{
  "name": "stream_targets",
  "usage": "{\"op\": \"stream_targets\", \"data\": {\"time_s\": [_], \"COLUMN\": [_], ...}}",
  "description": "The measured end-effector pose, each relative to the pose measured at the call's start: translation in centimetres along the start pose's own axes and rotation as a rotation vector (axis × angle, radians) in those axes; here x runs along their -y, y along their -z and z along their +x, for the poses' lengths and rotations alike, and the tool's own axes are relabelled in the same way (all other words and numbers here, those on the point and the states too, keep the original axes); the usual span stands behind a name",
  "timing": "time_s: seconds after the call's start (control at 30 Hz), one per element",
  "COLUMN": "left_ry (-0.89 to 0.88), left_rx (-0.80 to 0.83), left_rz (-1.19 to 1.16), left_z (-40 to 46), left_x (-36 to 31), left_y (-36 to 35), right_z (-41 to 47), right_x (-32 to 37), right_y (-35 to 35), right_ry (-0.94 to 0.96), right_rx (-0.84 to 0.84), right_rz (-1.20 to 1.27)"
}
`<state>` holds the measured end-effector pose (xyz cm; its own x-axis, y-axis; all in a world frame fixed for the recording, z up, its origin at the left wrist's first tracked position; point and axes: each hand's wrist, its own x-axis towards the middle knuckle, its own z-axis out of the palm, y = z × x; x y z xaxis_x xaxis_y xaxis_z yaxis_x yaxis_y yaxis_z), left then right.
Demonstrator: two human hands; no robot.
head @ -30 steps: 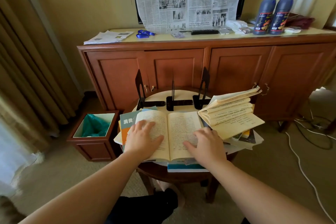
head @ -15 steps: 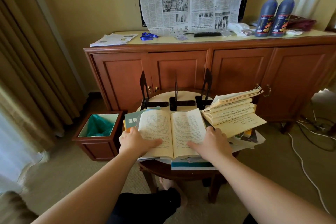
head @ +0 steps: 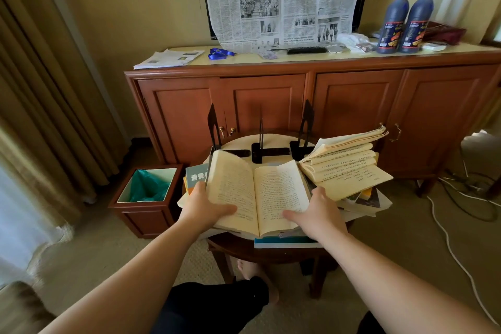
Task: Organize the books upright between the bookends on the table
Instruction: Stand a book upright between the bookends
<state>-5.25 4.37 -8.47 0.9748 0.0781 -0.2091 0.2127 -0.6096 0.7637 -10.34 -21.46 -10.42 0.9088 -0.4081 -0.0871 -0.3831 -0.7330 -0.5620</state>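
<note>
An open book (head: 267, 192) with yellowed pages lies on a pile of books on the small round table (head: 273, 139). My left hand (head: 204, 207) grips its left half, thumb on the page, and that half is tilted up. My right hand (head: 315, 210) holds the right half at its outer edge. Three black metal bookends (head: 261, 144) stand upright at the back of the table with nothing between them. A stack of open, fanned books (head: 347, 165) lies to the right. A grey-green book (head: 196, 175) shows under the left side.
A wooden sideboard (head: 311, 106) stands right behind the table, with two dark bottles (head: 404, 19), papers and a hanging newspaper (head: 282, 0) on top. A wooden bin with a green liner (head: 147, 192) sits on the floor to the left. Cables (head: 461, 206) run across the carpet at right.
Both hands slid from flat on the pages to the book's outer edges. The left half of the book has lifted and is folding toward the right.
</note>
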Motion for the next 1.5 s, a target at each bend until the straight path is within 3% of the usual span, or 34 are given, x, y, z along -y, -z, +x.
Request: {"op": "stream_targets", "data": {"time_s": [0.23, 0.4, 0.77, 0.93, 1.1, 1.27, 1.4, 1.5], "left_ry": [-0.05, -0.119, -0.148, -0.222, -0.256, -0.213, -0.134, -0.005], "left_rx": [0.297, 0.45, 0.57, 0.556, 0.509, 0.36, 0.389, 0.438], "left_rz": [-0.561, -0.582, -0.556, -0.475, -0.399, -0.176, -0.339, -0.645], "left_z": [-1.9, -2.8, -3.8, -3.8, -3.4, -2.4, -0.6, 0.8], "left_x": [-3.0, -3.4, -2.9, -2.7, -2.7, -2.9, -2.2, -1.7], "left_y": [-0.1, -1.8, -3.8, -4.4, -4.5, -4.7, -4.5, -3.7], "right_z": [0.5, -1.0, -3.0, -3.1, -2.0, -1.3, -1.0, -0.3], "right_x": [0.0, 1.1, 3.5, 3.4, 3.4, 3.4, 3.3, 3.4], "right_y": [0.6, 1.4, 1.4, 1.9, 1.7, 1.5, 1.4, 2.1], "right_ry": [-0.008, 0.106, 0.201, 0.202, 0.088, 0.024, 0.055, 0.086], "right_rx": [0.167, 0.251, 0.34, 0.384, 0.366, 0.399, 0.444, 0.494], "right_rz": [0.64, 0.778, 0.833, 0.871, 0.938, 1.127, 1.205, 1.243]}}
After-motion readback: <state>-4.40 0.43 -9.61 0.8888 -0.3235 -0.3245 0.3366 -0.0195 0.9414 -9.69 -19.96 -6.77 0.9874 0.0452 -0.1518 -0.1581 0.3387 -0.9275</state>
